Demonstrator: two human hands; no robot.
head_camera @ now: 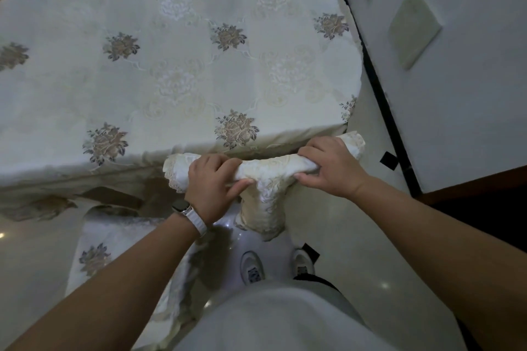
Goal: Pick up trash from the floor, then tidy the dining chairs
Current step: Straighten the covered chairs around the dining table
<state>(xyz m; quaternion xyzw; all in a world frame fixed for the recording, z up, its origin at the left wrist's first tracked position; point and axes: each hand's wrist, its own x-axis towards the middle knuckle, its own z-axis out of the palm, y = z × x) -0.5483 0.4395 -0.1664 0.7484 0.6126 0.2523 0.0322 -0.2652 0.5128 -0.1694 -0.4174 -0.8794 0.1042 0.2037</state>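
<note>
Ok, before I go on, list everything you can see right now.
table: one, cream cloth with grey-brown flowers, upper left.
chair back: one, cream lace cover, at the table's near edge.
second chair: one, white flowered cover, lower left by the table.
floor: glossy cream tiles, black border strip on the right.
wall panel: one, pale green, on the white wall, upper right.
shoes: two, white, on the floor below the chair back.
watch: one, white band, left wrist.
left hand: grips the chair back's top rail.
right hand: grips the same rail, further right.
</note>
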